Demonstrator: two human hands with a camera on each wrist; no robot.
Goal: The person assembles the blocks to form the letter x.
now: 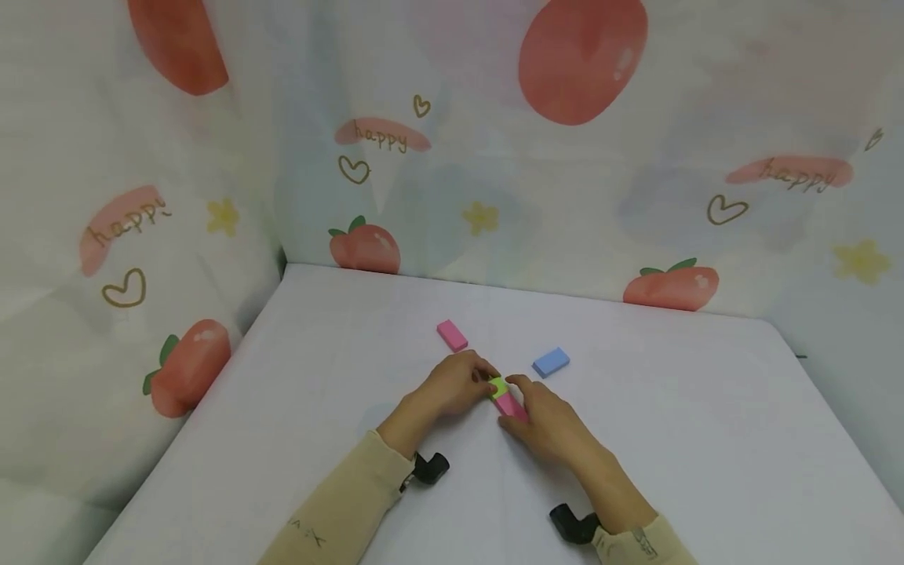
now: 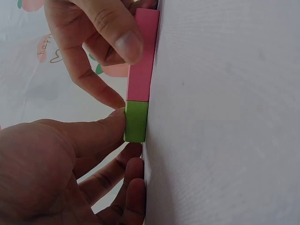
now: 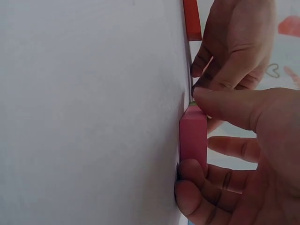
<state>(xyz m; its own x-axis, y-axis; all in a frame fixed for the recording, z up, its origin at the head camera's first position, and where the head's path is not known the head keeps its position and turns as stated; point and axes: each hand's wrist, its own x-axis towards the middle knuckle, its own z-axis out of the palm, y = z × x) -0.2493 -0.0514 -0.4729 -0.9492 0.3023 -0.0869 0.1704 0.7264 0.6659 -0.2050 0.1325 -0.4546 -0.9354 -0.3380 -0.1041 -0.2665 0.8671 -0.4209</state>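
On the white table a small green block (image 1: 498, 384) lies end to end with a longer pink block (image 1: 510, 406). My left hand (image 1: 455, 384) pinches the green block; in the left wrist view the thumb is on its face and the fingers curl past its end. My right hand (image 1: 547, 420) is around the pink block (image 3: 193, 140), with thumb and fingers on opposite sides. In the left wrist view a seam shows where the green block (image 2: 136, 121) meets the pink one.
Another pink block (image 1: 452, 336) lies just beyond my left hand. A blue block (image 1: 551, 362) is beyond my right hand. Patterned cloth walls (image 1: 452, 173) stand along the back and sides of the white table (image 1: 339, 345).
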